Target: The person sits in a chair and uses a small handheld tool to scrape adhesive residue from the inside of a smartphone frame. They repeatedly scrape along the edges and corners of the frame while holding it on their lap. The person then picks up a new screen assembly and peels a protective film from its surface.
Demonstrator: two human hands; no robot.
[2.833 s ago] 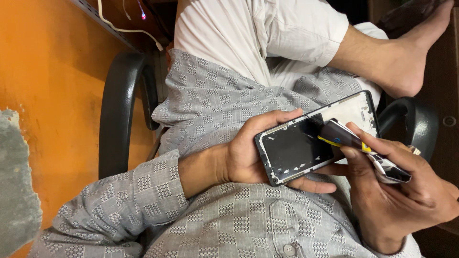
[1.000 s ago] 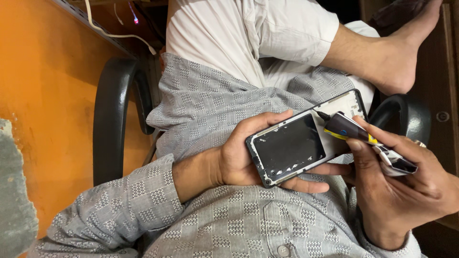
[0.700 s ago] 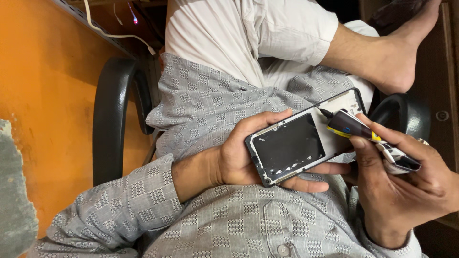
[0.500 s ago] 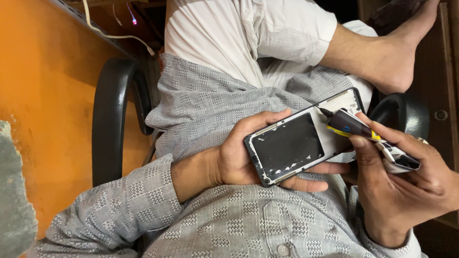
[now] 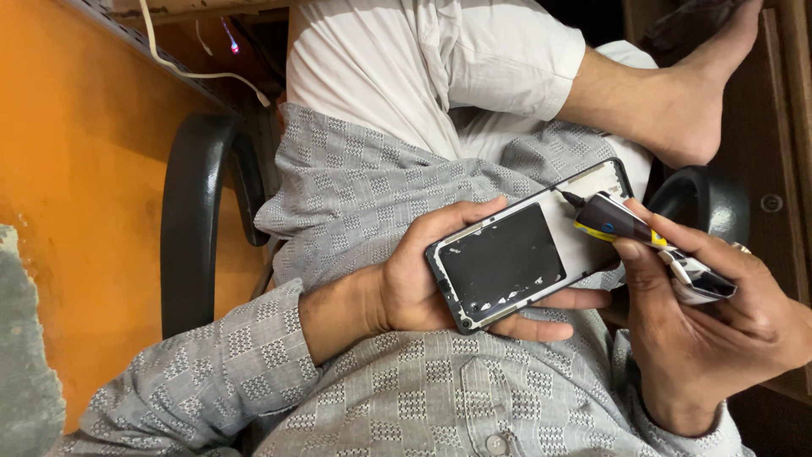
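An opened smartphone (image 5: 529, 245), its back cover off and a dark battery panel exposed, is held over the lap in the left hand (image 5: 423, 279); the grip of that hand is closed around the phone's frame, the thumb lying along the upper edge and the fingers wrapped beneath the lower edge. A small glue tube (image 5: 647, 245), dark with a yellow band and a crimped silver tail, is pinched in the right hand (image 5: 719, 330); the grip there is closed on the tube between thumb and fingers, and the fine nozzle is set against the white upper part of the phone's interior, near its top edge. A grey checked shirt (image 5: 406, 398) is worn, its sleeve reaching to the left wrist; white trousers (image 5: 397, 76) are seen above, and a bare foot (image 5: 677, 110) is tucked up at the upper right. Black chair armrests (image 5: 190, 220) are seen at either side; an orange surface (image 5: 76, 169) lies to the left, crossed at the top by a white cable (image 5: 186, 68).
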